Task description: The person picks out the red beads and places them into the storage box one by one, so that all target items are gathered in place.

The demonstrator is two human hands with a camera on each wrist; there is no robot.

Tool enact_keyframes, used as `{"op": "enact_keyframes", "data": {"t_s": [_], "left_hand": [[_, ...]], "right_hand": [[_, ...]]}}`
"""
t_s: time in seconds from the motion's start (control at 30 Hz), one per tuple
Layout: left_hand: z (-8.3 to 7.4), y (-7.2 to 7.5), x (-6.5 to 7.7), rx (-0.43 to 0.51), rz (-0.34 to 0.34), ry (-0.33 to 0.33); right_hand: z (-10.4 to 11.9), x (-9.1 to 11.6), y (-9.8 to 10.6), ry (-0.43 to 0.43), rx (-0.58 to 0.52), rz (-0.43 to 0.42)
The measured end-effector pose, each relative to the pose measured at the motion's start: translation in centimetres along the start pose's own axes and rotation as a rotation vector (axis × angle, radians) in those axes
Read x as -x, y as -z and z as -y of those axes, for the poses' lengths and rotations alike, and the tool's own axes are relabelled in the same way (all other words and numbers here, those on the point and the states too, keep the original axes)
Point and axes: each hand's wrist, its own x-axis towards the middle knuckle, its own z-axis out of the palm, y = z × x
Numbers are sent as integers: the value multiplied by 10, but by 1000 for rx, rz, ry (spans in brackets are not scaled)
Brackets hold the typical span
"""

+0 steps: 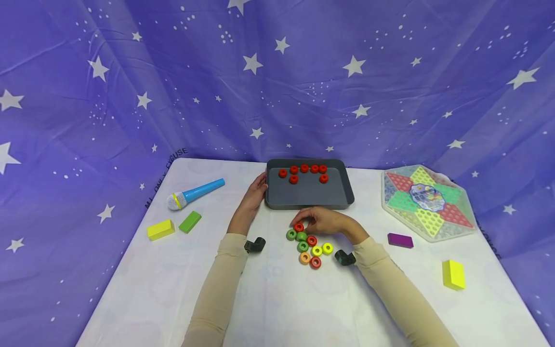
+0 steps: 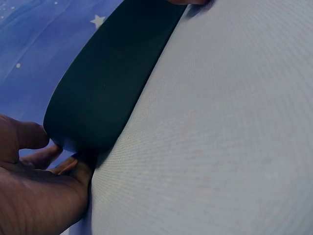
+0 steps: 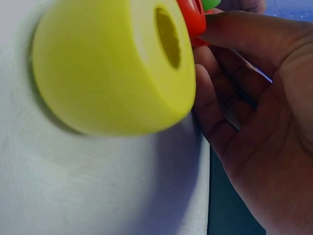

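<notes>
My left hand [image 1: 253, 198] rests its fingers on the left wall of a dark grey rectangular tray [image 1: 310, 195]. The left wrist view has those fingers at the corner of the tray [image 2: 102, 88]. Several red ring beads [image 1: 304, 168] lie inside, mostly toward the back. In front of the tray, my right hand [image 1: 325, 221] pinches a red ring bead [image 1: 298, 226] between thumb and fingers. Around it are green ring beads [image 1: 291, 234], two yellow ones [image 1: 327, 248], an orange one [image 1: 305, 258] and more red ones [image 1: 315, 262]. A yellow bead [image 3: 98, 68] looms large in the right wrist view.
To the left lie a blue toy microphone [image 1: 197, 193], a green block [image 1: 190, 221] and a yellow block [image 1: 161, 230]. At right are a star-patterned game board [image 1: 427, 202], a purple block [image 1: 400, 240] and another yellow block [image 1: 453, 274]. A starry purple curtain [image 1: 303, 96] hangs behind the white-covered table [image 1: 277, 308].
</notes>
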Motion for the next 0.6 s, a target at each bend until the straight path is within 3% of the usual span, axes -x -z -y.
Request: {"op": "enact_keyframes", "data": {"t_s": [0.27,0.6], "left_hand": [[-1,-1,0,6,5,-6],[2,1,0,-3,10,-15]], "right_hand": [[4,5,3,-23,23,-59],[15,8,34,-44,-123,-152]]}}
